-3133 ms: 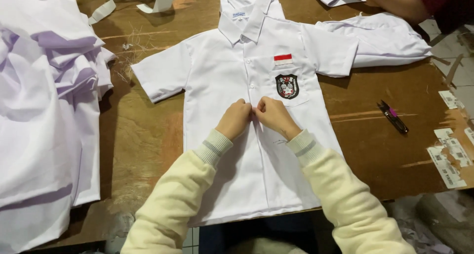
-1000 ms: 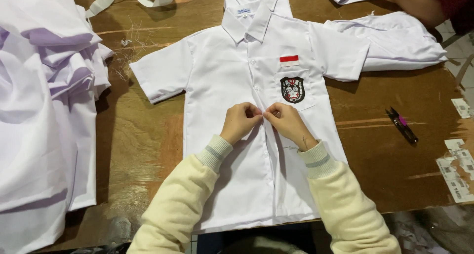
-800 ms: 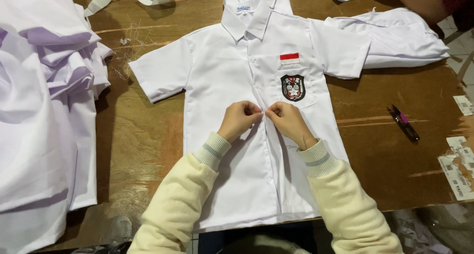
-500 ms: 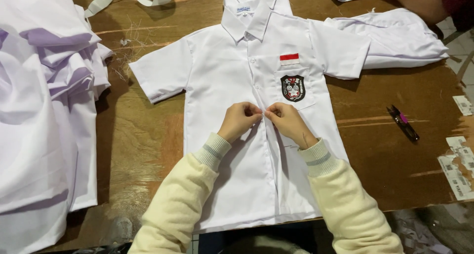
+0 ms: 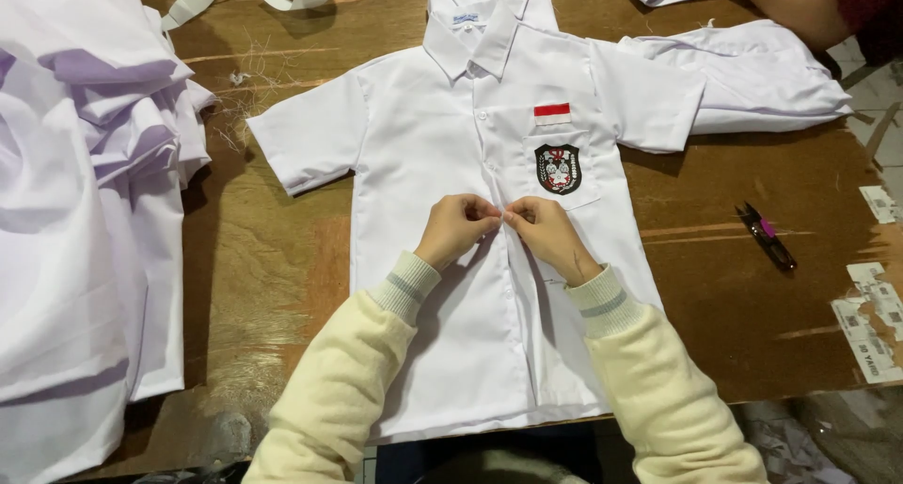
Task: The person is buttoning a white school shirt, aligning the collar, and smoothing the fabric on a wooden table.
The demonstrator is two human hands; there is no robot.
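Our left hand [image 5: 458,228] and right hand [image 5: 546,237] pinch the soft white shirt [image 5: 489,258] at its front placket, seemingly around a button. Light, limp cloth on the bench [image 5: 273,268]; best held by that stiffer edge.

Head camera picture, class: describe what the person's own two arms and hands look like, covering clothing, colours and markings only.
Both arms wear long, soft cream-yellow sleeves. Each sleeve ends in a ribbed paler cuff crossed by a grey stripe, seen on the left cuff and the right cuff. The left hand and right hand are bare: no gloves, rings or watch show.

Worn wooden table [image 5: 282,286], scuffed patches, pale tiled floor [image 5: 879,89] beyond
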